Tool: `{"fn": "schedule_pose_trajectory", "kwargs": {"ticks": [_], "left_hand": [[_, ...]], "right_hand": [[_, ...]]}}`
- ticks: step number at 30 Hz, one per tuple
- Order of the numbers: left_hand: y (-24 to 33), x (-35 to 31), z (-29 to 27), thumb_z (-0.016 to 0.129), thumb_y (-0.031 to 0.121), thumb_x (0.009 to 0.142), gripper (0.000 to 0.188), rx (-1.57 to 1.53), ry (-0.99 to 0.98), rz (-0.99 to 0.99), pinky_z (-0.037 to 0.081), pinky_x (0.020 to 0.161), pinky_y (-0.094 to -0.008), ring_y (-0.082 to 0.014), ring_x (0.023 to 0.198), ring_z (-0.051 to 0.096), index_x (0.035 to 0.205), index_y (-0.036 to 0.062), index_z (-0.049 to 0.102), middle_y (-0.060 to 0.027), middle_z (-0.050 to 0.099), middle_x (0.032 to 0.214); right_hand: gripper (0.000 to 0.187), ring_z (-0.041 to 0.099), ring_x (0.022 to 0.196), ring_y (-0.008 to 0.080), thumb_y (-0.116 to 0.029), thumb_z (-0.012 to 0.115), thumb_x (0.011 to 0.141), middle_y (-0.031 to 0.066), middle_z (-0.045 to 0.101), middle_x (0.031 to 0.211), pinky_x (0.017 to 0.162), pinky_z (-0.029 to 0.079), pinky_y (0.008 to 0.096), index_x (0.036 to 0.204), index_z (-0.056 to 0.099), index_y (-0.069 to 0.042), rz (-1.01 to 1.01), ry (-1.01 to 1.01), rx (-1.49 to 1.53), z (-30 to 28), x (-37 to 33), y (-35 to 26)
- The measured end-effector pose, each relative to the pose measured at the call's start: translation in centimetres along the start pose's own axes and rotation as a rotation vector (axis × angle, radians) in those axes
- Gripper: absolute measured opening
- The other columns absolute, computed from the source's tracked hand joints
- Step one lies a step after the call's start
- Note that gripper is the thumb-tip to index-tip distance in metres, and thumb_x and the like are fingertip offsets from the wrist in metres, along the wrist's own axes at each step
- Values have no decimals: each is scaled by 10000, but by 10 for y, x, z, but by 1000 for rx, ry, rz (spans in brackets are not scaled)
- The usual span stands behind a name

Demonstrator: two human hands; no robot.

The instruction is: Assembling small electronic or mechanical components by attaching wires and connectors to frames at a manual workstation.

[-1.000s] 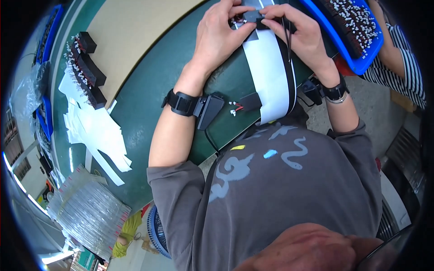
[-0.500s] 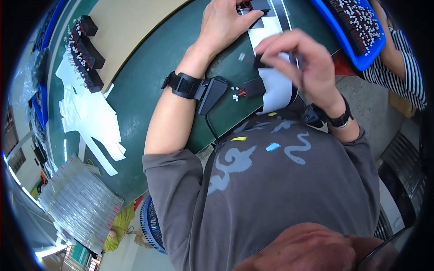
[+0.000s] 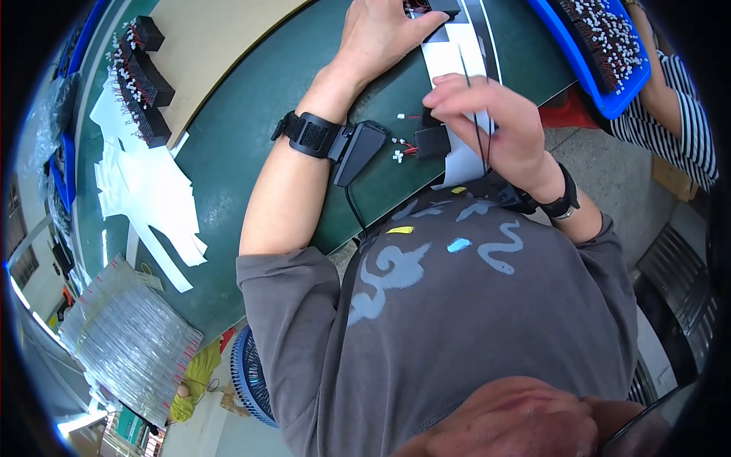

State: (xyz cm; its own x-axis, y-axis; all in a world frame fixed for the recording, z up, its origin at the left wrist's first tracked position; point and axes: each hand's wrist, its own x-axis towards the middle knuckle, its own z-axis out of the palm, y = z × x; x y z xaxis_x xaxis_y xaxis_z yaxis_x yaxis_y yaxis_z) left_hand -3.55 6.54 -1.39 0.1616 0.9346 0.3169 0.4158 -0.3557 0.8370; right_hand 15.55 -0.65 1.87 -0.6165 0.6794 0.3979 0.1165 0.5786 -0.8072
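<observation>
Near the top edge, my left hand (image 3: 381, 34) reaches over a black block (image 3: 440, 11) with red wires, its thumb lying along it; the other fingertips are mostly hidden. My right hand (image 3: 491, 126) has its fingers bent together. At its fingertips is a small black block (image 3: 429, 119), partly covered, with a white connector (image 3: 401, 116) on a thin red wire. Just below, a second black block (image 3: 432, 143) lies with red wires and white connectors pointing left. A white strip (image 3: 453, 65) runs under the blocks and my right hand. Two thin dark lines cross that hand; what they are is unclear.
A blue tray (image 3: 609, 107) full of wired black blocks stands at the upper right, beside a person in striped clothing (image 3: 694, 114). At left are more wired blocks (image 3: 148, 84), white paper strips (image 3: 156, 198) and a bundle of clear tubes (image 3: 137, 327). The table is green (image 3: 251, 114).
My right hand has come slightly down and left, bringing the small black block beside the lower one. Thin dark lines now cross the hand. My left hand stays nearly still.
</observation>
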Motion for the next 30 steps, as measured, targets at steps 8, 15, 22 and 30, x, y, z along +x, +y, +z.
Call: {"fn": "schedule_pose_trajectory", "kwargs": {"ticks": [8,15,22,30], "left_hand": [[0,0,-2,749,131,804,703,-11,5,-1,511,959,-368,-299,1090,669,1443,62,462,-143,728,1139],[15,-4,-9,743,103,815,689,-105,45,-157,524,899,-329,-238,1019,685,1448,78,473,-124,731,1133],[10,-9,-8,736,71,822,657,-38,3,-199,533,881,-326,-233,1016,687,1436,85,502,-122,719,1147],[24,-19,-13,745,100,833,652,85,-11,-202,530,929,-345,-266,1089,680,1440,99,508,-170,628,1323]], "right_hand": [[93,682,1069,346,-33,662,906,184,713,1120,969,525,508,996,643,-18,-444,-262,-143,-2,-14,7],[179,637,1169,371,-96,688,895,157,709,1187,1012,491,495,1044,638,-11,-60,-41,-184,-15,-8,15],[237,619,1185,341,-165,643,967,126,710,1176,1005,487,438,1145,618,-12,-93,-257,-295,-26,-25,25],[168,567,831,107,-183,668,982,-1,635,879,763,467,271,1058,654,-34,457,155,450,-36,2,25]]}}
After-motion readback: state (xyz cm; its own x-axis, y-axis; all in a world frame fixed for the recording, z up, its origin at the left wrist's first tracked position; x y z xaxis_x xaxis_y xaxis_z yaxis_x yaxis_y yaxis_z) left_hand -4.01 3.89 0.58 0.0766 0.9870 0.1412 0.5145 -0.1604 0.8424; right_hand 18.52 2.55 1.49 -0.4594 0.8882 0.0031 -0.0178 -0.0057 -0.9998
